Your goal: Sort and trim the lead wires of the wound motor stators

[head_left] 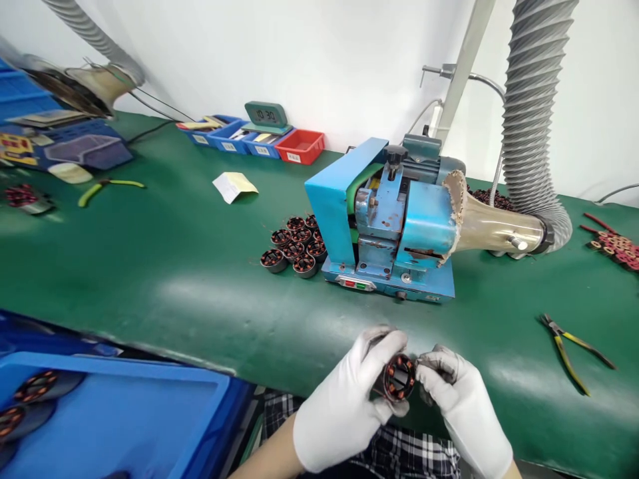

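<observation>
Far left, near side, we had the blue tray (140, 422) with dark wound rings (50, 386) lying in it. Behind that, a dust hood (102, 86) on a ribbed hose (94, 33), partly blurred, by the wall end of the green tabletop (150, 256). Right of it, green-handled pliers (94, 191) lay loose, handles splayed. Next along: folded paper (234, 186), and behind it a row of blue bins (229, 140), a green clock (264, 114) above them showing 10 30, then a red bin (302, 145) closing off the row.

Then the ring cluster (293, 249), packed side by side just left of the blue machine (382, 219), whose red and green buttons faced us. In front of the machine, our gloved left hand (352, 399) had the copper-wound ring (399, 378), fingers wrapped round its dark wall. Ring sat between both hands, near the tabletop's front edge, windings visible. Our gloved right hand (456, 396) was at the ring's right rim, thumb and fingers bunched together; we couldn't tell what, if anything, they pinched.

A cloudy funnel (492, 226) ran from the machine's right side to a fat grey duct (532, 126). Far right, yellow-handled pliers (557, 330) lay with handles spread; behind them, a pile of reddish parts (619, 247).
</observation>
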Tool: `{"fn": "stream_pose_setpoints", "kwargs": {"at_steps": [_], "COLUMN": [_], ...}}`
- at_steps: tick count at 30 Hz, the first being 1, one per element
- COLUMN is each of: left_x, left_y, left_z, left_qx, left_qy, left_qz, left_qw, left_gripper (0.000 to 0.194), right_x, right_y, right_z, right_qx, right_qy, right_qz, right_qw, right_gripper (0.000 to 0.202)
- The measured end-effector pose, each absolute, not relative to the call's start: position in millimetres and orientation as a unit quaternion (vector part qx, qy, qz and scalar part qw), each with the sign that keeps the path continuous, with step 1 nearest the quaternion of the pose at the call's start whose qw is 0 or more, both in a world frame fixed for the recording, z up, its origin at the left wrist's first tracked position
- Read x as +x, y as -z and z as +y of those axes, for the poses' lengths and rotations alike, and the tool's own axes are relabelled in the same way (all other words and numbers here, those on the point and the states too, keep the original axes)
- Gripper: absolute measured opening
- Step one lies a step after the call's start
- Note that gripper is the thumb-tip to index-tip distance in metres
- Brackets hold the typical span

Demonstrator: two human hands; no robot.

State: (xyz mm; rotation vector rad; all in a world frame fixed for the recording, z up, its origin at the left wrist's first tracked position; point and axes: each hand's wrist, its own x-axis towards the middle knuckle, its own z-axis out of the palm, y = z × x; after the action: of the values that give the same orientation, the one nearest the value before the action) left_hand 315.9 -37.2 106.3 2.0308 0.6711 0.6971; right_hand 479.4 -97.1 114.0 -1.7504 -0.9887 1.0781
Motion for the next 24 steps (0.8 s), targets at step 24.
{"fn": "stream_pose_setpoints", "kwargs": {"at_steps": [24], "left_x": [322.3], "left_y": [-72.5], "left_z": [-39.0], "left_qx": [0.848], "left_qy": [-0.241], "left_qz": [0.258], "left_qw": [0.396], "left_gripper": [0.033], "right_x": [481.9], "right_y": [-77.9], "right_z": [-98.6], "right_qx": [-0.714], "right_qy": [-0.456], "right_qz": [-0.389], "right_qw": [0.362], "right_gripper": [0.026]}}
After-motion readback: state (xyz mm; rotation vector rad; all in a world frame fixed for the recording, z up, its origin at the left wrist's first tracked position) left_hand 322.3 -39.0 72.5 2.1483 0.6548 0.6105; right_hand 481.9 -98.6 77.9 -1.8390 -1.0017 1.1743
